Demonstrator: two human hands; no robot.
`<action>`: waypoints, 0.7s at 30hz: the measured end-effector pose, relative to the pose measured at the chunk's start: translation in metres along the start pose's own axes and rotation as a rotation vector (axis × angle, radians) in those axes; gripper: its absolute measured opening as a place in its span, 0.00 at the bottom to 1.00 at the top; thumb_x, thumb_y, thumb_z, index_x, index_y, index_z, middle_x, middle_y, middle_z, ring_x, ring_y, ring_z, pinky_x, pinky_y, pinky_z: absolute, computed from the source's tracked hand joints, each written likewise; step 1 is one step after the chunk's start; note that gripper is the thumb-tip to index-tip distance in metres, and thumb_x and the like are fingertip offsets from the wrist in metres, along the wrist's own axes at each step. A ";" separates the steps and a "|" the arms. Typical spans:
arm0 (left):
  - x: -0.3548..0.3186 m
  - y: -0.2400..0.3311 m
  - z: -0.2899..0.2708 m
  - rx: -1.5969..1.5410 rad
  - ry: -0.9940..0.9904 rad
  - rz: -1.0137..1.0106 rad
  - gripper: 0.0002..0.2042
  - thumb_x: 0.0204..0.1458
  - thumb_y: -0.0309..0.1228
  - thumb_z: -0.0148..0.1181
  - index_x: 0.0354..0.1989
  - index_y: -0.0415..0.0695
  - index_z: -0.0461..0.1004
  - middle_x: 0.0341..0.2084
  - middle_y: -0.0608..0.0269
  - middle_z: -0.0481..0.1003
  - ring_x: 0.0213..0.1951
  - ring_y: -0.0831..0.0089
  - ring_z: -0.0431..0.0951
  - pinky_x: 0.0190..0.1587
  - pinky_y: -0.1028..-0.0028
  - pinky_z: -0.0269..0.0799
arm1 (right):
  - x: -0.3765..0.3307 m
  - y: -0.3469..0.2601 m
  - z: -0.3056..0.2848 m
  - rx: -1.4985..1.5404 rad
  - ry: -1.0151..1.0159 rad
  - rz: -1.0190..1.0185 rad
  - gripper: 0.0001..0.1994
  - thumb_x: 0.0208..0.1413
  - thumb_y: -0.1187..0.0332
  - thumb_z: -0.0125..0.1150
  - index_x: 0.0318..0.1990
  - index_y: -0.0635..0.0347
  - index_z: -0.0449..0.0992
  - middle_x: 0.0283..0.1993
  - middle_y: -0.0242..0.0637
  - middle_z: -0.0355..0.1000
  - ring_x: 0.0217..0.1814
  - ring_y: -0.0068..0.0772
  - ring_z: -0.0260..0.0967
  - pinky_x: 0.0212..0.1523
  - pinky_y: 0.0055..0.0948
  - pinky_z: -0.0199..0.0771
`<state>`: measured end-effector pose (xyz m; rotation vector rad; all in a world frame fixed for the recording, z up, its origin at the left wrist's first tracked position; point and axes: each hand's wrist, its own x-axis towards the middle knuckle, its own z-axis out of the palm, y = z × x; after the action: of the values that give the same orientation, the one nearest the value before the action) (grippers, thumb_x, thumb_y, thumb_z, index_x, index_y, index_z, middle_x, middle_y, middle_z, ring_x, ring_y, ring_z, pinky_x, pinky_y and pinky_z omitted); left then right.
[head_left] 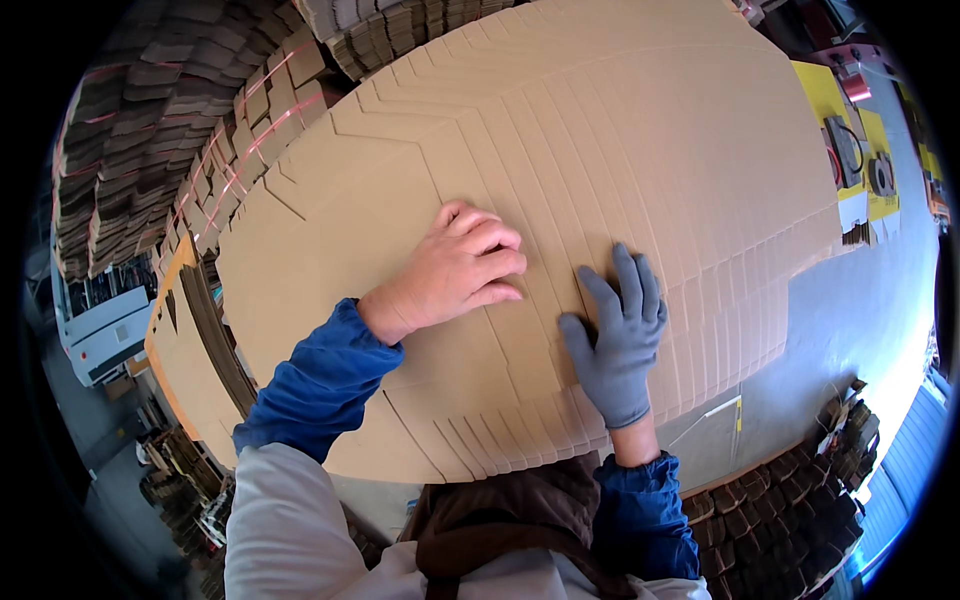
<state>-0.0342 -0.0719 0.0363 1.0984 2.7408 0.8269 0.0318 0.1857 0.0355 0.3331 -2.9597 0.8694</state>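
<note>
The left hand (455,270) is bare; the right hand (618,335) wears a grey knit glove reaching to the wrist. Both forearms carry blue sleeve covers with gathered cuffs over a pale grey top. A brown apron with straps hangs at the chest.

The head camera looks steeply down, close above fanned cardboard sheets (560,200).
</note>
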 end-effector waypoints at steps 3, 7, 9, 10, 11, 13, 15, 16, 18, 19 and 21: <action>-0.001 0.000 0.001 -0.001 0.002 0.003 0.15 0.47 0.44 0.76 0.37 0.54 0.78 0.45 0.72 0.72 0.52 0.65 0.70 0.61 0.57 0.62 | -0.001 0.001 0.000 0.002 0.002 -0.001 0.27 0.51 0.59 0.71 0.61 0.47 0.78 0.76 0.44 0.61 0.77 0.56 0.55 0.70 0.55 0.55; 0.000 -0.001 0.000 0.000 0.001 0.011 0.15 0.47 0.45 0.76 0.37 0.54 0.78 0.45 0.72 0.72 0.52 0.65 0.70 0.61 0.57 0.62 | 0.000 0.001 0.000 -0.004 -0.004 0.003 0.27 0.50 0.59 0.71 0.61 0.47 0.78 0.76 0.44 0.61 0.77 0.56 0.55 0.70 0.55 0.56; 0.000 0.000 -0.002 -0.002 -0.003 0.013 0.15 0.47 0.44 0.76 0.37 0.54 0.78 0.45 0.71 0.72 0.52 0.65 0.70 0.61 0.57 0.62 | 0.000 0.000 0.001 -0.008 0.000 -0.001 0.27 0.50 0.58 0.71 0.61 0.47 0.78 0.76 0.44 0.61 0.77 0.56 0.55 0.70 0.55 0.56; 0.000 0.000 -0.002 -0.010 -0.007 0.009 0.15 0.48 0.44 0.76 0.38 0.54 0.78 0.45 0.72 0.72 0.53 0.65 0.70 0.61 0.58 0.62 | 0.000 0.000 0.001 -0.006 0.000 -0.001 0.27 0.50 0.58 0.71 0.61 0.47 0.78 0.76 0.44 0.61 0.77 0.56 0.55 0.70 0.55 0.56; -0.001 0.000 -0.002 -0.019 -0.011 0.005 0.14 0.49 0.43 0.75 0.38 0.55 0.78 0.45 0.72 0.72 0.53 0.66 0.70 0.62 0.58 0.61 | 0.000 0.000 0.001 -0.004 0.000 -0.002 0.28 0.50 0.58 0.71 0.61 0.47 0.78 0.76 0.44 0.61 0.77 0.56 0.56 0.69 0.55 0.57; 0.000 0.000 -0.002 -0.028 -0.012 0.004 0.14 0.49 0.42 0.75 0.39 0.55 0.78 0.45 0.72 0.72 0.54 0.66 0.69 0.62 0.58 0.61 | -0.001 0.000 0.001 -0.006 0.001 -0.001 0.27 0.50 0.58 0.71 0.61 0.47 0.78 0.76 0.44 0.61 0.77 0.56 0.56 0.69 0.55 0.57; 0.002 0.000 -0.002 -0.031 -0.009 0.009 0.14 0.49 0.42 0.75 0.39 0.55 0.78 0.45 0.72 0.72 0.54 0.66 0.69 0.62 0.58 0.61 | 0.000 0.001 0.001 -0.012 0.003 0.003 0.27 0.51 0.59 0.71 0.61 0.47 0.78 0.76 0.43 0.62 0.77 0.55 0.56 0.69 0.55 0.57; 0.001 0.000 -0.002 -0.031 -0.009 0.004 0.14 0.49 0.42 0.75 0.39 0.55 0.78 0.45 0.72 0.72 0.54 0.66 0.69 0.62 0.58 0.61 | 0.000 0.001 0.001 -0.013 -0.001 0.002 0.27 0.51 0.58 0.71 0.61 0.47 0.78 0.76 0.44 0.61 0.77 0.56 0.56 0.69 0.55 0.57; 0.000 0.001 -0.002 -0.031 -0.007 -0.004 0.14 0.49 0.42 0.75 0.38 0.54 0.78 0.45 0.73 0.72 0.54 0.66 0.70 0.62 0.58 0.61 | -0.001 0.002 0.002 -0.015 -0.009 0.001 0.28 0.51 0.58 0.71 0.62 0.47 0.77 0.76 0.45 0.61 0.77 0.57 0.55 0.70 0.55 0.56; 0.001 0.000 -0.002 -0.018 0.002 0.009 0.14 0.48 0.42 0.76 0.38 0.54 0.77 0.45 0.72 0.71 0.53 0.65 0.70 0.61 0.59 0.61 | -0.001 0.001 0.002 -0.018 -0.009 -0.003 0.29 0.51 0.57 0.71 0.62 0.47 0.77 0.76 0.46 0.61 0.77 0.58 0.55 0.71 0.58 0.54; 0.003 -0.001 -0.002 0.010 0.022 0.034 0.15 0.46 0.43 0.77 0.36 0.54 0.77 0.44 0.72 0.71 0.51 0.65 0.70 0.59 0.59 0.63 | -0.002 -0.001 0.003 -0.026 -0.008 -0.013 0.30 0.51 0.55 0.71 0.64 0.47 0.76 0.76 0.48 0.60 0.78 0.60 0.53 0.74 0.63 0.50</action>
<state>-0.0368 -0.0712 0.0376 1.1477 2.7540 0.8357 0.0344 0.1834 0.0337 0.3548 -2.9695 0.8299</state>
